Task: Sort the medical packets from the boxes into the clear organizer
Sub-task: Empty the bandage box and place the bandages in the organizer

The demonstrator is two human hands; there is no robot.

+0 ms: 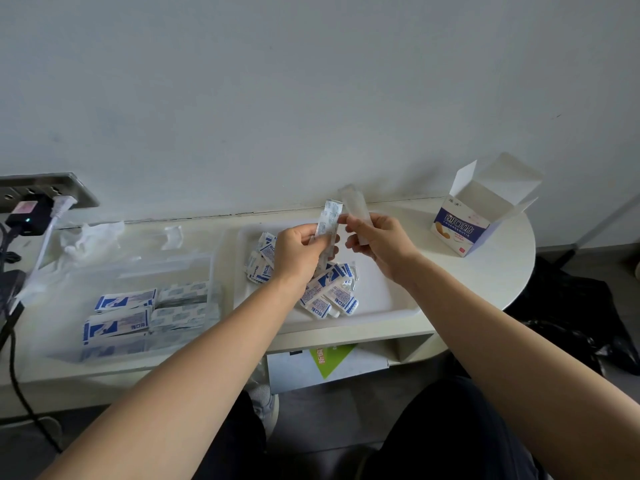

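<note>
Left hand pinches a strip of bandage packets above the tray mid-desk; right hand grips a clear sleeve. These look feather-light, floppy and slick, so I'd pinch flat near one end. Organizer sits toward the desk's left edge.

The open white-and-blue cardboard box standing at the right end of the surface carries large white Chinese characters reading 创口贴 on its blue front band. Directly below them runs a line of small Latin capitals, which appears to read CHUANGKOUTIE. Smaller print lower on the same face is too small to read.

The white-and-blue packets heaped in the white tray bear blue Chinese characters seen upside down; they cannot be read with certainty.

The green sheet on the shelf below shows pale characters, not legible.
</note>
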